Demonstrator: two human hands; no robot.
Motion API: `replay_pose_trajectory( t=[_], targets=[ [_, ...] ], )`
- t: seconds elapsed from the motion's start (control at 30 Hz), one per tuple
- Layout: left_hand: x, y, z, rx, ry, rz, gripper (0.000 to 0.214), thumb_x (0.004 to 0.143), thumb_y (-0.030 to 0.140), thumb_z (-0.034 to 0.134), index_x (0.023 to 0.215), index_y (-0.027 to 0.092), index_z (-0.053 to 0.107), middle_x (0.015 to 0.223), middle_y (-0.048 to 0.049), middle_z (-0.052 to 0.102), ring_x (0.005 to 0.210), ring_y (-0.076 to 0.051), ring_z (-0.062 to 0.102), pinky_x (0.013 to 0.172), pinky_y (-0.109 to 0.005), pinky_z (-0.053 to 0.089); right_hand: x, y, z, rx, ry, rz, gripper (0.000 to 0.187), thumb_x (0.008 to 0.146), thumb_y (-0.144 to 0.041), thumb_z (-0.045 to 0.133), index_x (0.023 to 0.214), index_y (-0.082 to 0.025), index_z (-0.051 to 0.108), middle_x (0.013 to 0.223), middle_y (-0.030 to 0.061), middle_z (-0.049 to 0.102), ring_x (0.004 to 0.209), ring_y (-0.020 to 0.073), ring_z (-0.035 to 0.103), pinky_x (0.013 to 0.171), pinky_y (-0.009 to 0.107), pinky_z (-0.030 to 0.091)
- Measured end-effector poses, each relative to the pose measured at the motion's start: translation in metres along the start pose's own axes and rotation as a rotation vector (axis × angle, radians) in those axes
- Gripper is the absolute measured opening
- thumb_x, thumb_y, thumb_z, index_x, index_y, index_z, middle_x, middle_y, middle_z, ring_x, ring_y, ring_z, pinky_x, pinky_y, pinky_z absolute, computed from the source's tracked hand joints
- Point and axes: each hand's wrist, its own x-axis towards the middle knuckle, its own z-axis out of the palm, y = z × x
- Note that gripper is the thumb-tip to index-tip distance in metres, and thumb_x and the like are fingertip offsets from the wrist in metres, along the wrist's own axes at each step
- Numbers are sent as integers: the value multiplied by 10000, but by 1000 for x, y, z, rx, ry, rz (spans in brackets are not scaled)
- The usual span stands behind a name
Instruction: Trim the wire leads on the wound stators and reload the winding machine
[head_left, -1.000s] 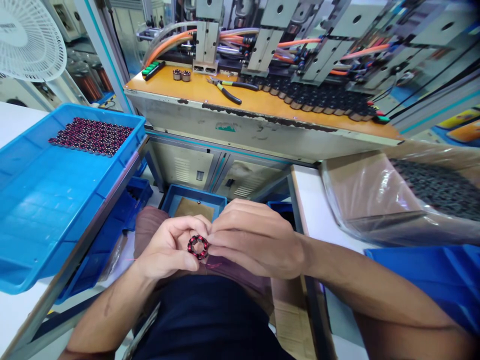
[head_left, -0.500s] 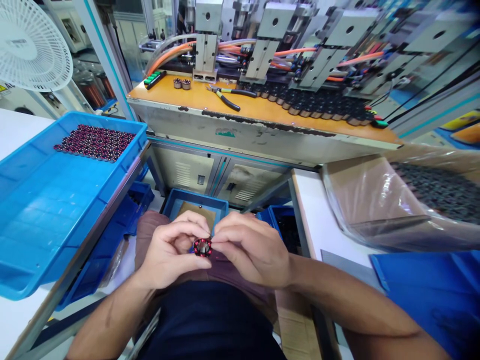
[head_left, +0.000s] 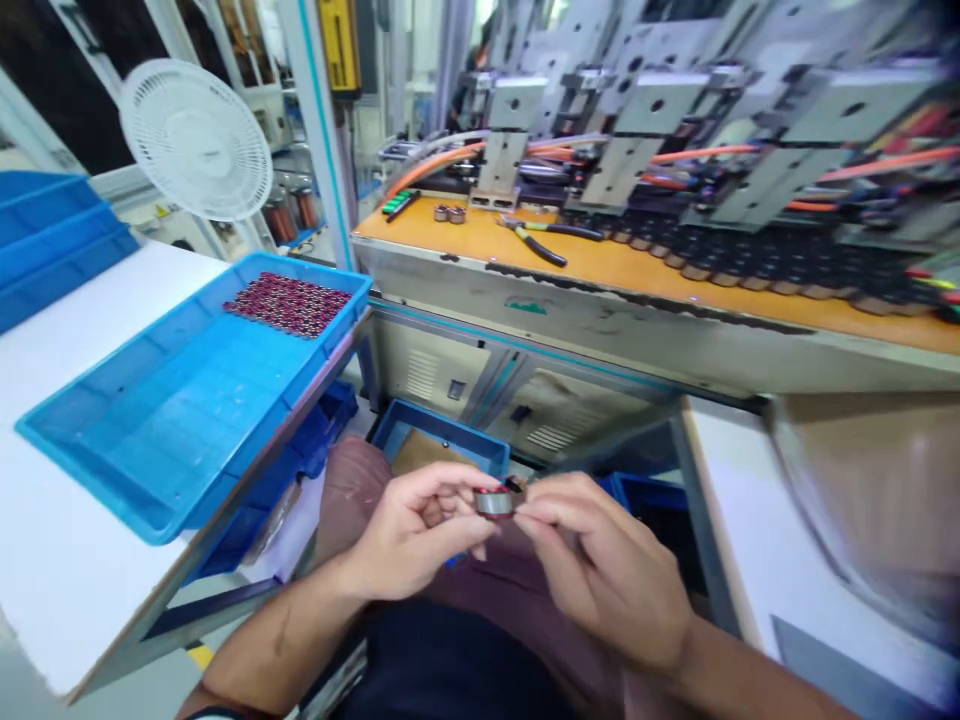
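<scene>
A small motor stator (head_left: 494,502), a steel ring with red parts along its top, is held above my lap between both hands. My left hand (head_left: 420,530) grips its left side between thumb and fingers. My right hand (head_left: 611,565) is closed at its right edge, with thumb and forefinger pinched together there. Whether those fingertips also hold a thin wire is too small to tell. The stator's steel outer side faces me now.
To the left stands a blue tray (head_left: 202,470) with rows of similar red stators (head_left: 289,303). Pliers (head_left: 536,240) and rows of dark stators (head_left: 720,255) lie on the orange machine bench (head_left: 480,240). A blue bin (head_left: 480,450) sits below; a plastic-lined box (head_left: 870,470) stands right.
The view has swung left, so everything sits further right in the picture. The stator has been tilted from showing its open face to showing its steel side. Both hands remain on it.
</scene>
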Motion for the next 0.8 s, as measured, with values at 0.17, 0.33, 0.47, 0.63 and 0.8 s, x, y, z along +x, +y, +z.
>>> replay_pose_trajectory(
  t=[0.17, 0.33, 0.47, 0.63, 0.8],
  targets=[
    [2, 1, -1, -166, -28, 186, 274, 750, 215, 814, 1018, 228, 761, 1101, -90, 665, 798, -159, 717, 724, -286, 588, -1, -2, 5, -42, -2, 47, 106, 911, -105, 560, 876, -199, 594, 748, 2, 655, 666, 114, 651, 616, 231, 517],
    [2, -2, -3, -311, -16, 241, 197, 666, 193, 876, 808, 205, 740, 981, -68, 739, 953, -221, 723, 894, -388, 562, 6, -3, 6, 18, -26, -2, 124, 896, -85, 550, 877, -205, 577, 724, -5, 645, 643, 118, 643, 591, 233, 523],
    [4, -5, -7, -438, -4, 111, 357, 665, 323, 890, 958, 210, 721, 957, -64, 764, 1062, -233, 704, 944, -368, 522, 12, -1, 1, 15, -90, -170, 131, 923, -94, 528, 922, -214, 581, 724, 2, 679, 665, 132, 680, 619, 231, 560],
    [6, -1, -16, -210, -218, -176, 532, 778, 628, 707, 895, 109, 705, 687, -47, 674, 589, -95, 618, 596, -195, 463, 17, 1, 1, -44, -125, -270, 173, 1010, -151, 456, 915, -204, 590, 736, 16, 680, 665, 134, 659, 625, 245, 535],
    [6, 4, -17, -159, -124, -116, 289, 839, 399, 744, 957, 150, 659, 647, 19, 627, 538, -63, 588, 566, -168, 463, 24, 4, 8, -17, -112, -307, 187, 1022, -138, 421, 908, -170, 565, 736, 26, 635, 659, 134, 572, 606, 249, 477]
  ],
)
